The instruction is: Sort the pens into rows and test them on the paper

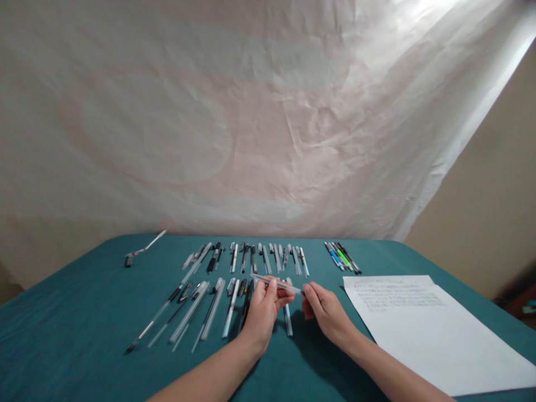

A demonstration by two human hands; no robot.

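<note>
My left hand [264, 309] grips a clear pen [276, 283] around its middle, held level just above the teal tablecloth [84, 335]. My right hand [324, 310] pinches the pen's right end between thumb and forefinger. Both hands hover over a near row of pens [201, 310] lying side by side. A far row of pens [251, 258] lies behind them.
A white sheet of paper [439, 335] with lines of writing lies at the right. A small group of coloured pens [342, 257] sits beyond it. One lone pen part [142, 250] lies at the far left. A creased white cloth backdrop [251, 111] hangs behind the table.
</note>
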